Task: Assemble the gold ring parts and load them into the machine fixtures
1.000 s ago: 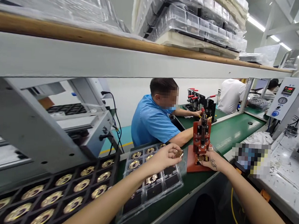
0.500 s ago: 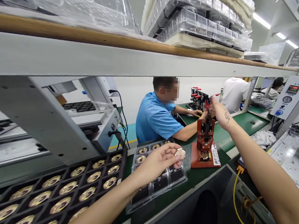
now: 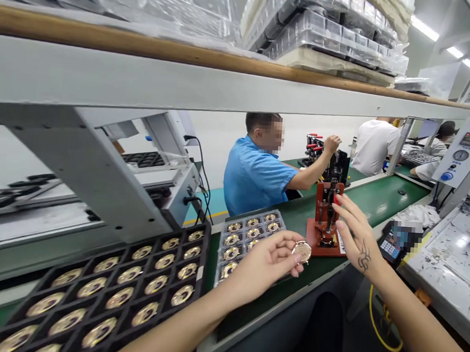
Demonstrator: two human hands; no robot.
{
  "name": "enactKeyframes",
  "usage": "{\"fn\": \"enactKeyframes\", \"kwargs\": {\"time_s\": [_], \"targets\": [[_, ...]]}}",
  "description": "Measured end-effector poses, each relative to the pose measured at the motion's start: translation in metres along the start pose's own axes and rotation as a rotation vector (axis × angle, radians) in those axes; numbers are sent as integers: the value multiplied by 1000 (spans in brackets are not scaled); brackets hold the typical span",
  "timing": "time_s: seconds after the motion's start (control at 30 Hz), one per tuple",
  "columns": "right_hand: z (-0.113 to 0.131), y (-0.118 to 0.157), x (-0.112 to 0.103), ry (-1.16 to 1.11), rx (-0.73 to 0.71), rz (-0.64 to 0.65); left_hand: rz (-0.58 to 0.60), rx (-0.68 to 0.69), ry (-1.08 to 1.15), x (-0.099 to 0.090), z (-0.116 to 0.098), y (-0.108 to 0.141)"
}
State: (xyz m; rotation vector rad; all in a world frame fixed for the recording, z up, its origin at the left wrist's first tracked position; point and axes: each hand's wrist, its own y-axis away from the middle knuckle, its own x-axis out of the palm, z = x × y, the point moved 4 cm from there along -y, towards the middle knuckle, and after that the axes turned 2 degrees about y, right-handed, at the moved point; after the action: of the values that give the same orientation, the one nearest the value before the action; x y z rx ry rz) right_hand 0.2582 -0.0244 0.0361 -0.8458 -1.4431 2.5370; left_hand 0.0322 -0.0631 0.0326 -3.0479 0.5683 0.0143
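My left hand (image 3: 263, 263) pinches a round gold watch case (image 3: 302, 251) between thumb and fingers, above the near side of a clear plastic tray (image 3: 221, 260). Gold watch cases (image 3: 230, 254) sit in that tray's pockets. My right hand (image 3: 356, 234) has its fingers stretched out against the red handle (image 3: 336, 199) of a small brown toggle press (image 3: 320, 216). The handle is low, and the press head is down over the fixture at its base. What lies under the head is mostly hidden.
A black compartment tray (image 3: 201, 264) of gold cases stands at left. Overhead runs a shelf (image 3: 224, 85) with stacked plastic trays. Across the green bench (image 3: 377, 192) a co-worker in blue (image 3: 255, 172) works at other presses. A calculator-like device (image 3: 390, 248) and a control box (image 3: 461, 152) are at right.
My right hand has come down with the press handle, and its fingers have straightened. My left hand still holds the watch case. The co-worker has raised an arm to a press.
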Motion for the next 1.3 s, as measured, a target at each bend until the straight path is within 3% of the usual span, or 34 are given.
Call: {"fn": "enactKeyframes", "kwargs": {"time_s": [0.1, 0.3, 0.43, 0.63, 0.7, 0.8, 0.87, 0.93, 1.0, 1.13, 1.3], "targets": [[22, 24, -8, -27, 112, -88, 22, 21, 8, 12, -1, 9], [48, 55, 12, -522, 553, 302, 49, 70, -120, 30, -9, 19], [49, 58, 12, -691, 621, 359, 87, 31, -52, 38, -11, 21], [51, 67, 10, -693, 600, 375, 59, -46, 75, 41, -2, 28], [52, 77, 11, -634, 592, 396, 16, -55, 38, 27, 1, 34], [42, 106, 11, -508, 622, 445, -221, 28, -222, -30, -4, 60], [26, 133, 11, -447, 661, 492, -438, 45, -605, -81, -11, 98], [7, 161, 14, -412, 718, 533, -571, -81, -986, -124, -12, 148], [-10, 187, 18, -396, 770, 568, -640, -221, -1116, -154, -6, 201], [-29, 215, 32, -406, 809, 574, -716, -406, -1181, -179, 25, 287], [-32, 218, 51, -426, 716, 558, -805, -518, -1209, -187, 63, 342]]}}
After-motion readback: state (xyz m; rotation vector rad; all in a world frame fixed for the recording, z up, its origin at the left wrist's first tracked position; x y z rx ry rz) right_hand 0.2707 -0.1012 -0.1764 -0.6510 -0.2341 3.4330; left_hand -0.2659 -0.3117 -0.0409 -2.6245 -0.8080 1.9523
